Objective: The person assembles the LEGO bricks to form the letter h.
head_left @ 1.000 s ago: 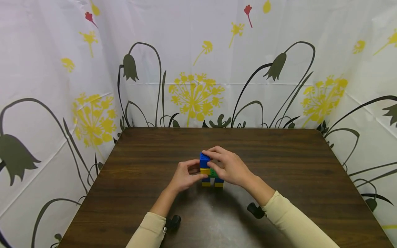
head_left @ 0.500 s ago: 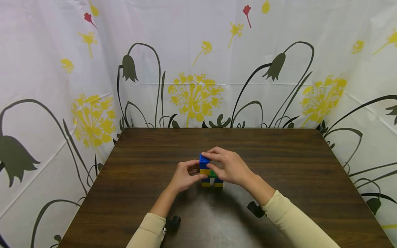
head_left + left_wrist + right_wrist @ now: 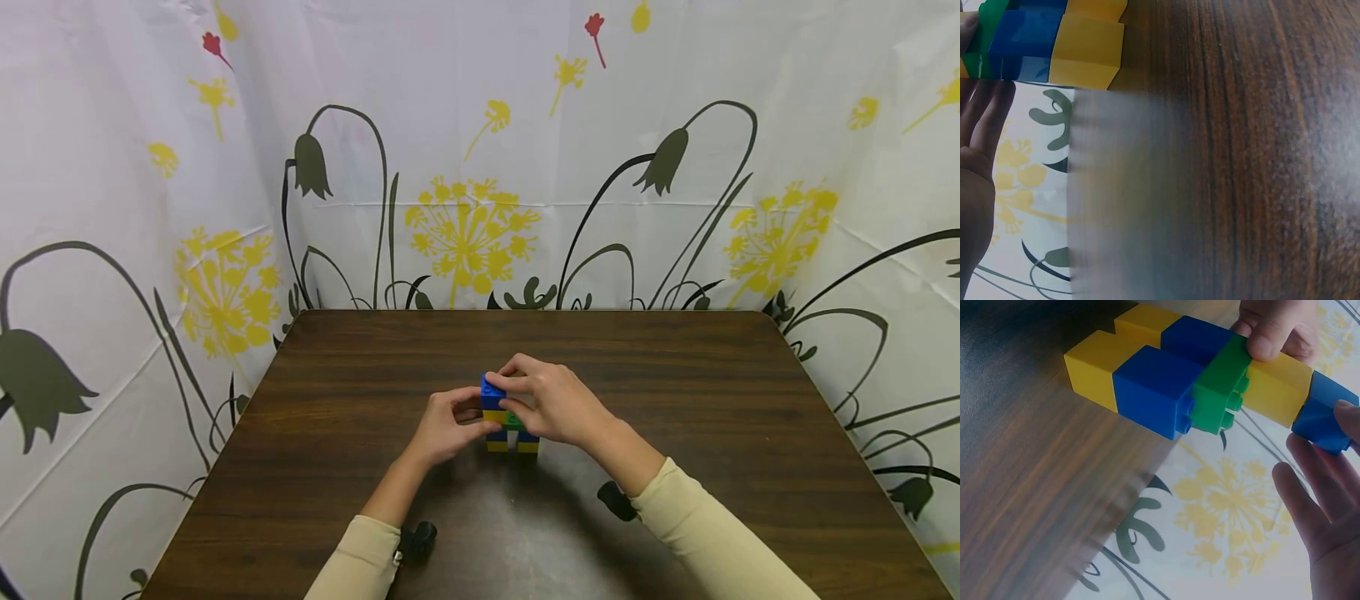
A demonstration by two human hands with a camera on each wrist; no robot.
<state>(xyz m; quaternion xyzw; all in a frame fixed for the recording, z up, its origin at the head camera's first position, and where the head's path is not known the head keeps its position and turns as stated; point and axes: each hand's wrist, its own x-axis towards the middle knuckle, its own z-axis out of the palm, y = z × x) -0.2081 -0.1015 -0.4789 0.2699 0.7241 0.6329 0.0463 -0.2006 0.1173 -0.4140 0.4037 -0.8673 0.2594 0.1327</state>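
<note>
A small structure of toy building bricks stands on the table. Its two legs each have a yellow brick [image 3: 1094, 369] below a blue brick [image 3: 1154, 390]. A green brick [image 3: 1219, 384] bridges both legs. On one end of it sits another yellow brick [image 3: 1280, 389], topped by a blue brick [image 3: 1325, 412] that looks slightly tilted. My left hand [image 3: 446, 427] pinches the upper yellow brick from the left, its thumb in front. My right hand [image 3: 562, 404] pinches the top blue brick from the right, index finger on its upper face. Whether that brick is fully pressed down, I cannot tell.
The brown wood-grain table [image 3: 360, 358] extends around the bricks. Behind it hangs a white curtain [image 3: 480, 100] with printed flowers. A black wrist camera [image 3: 420, 540] is strapped at the left sleeve, another black camera [image 3: 617, 502] at the right.
Both hands keep their hold on the bricks. The right index finger bends a little more, and the top blue brick has shifted very slightly. The head view has drifted a touch.
</note>
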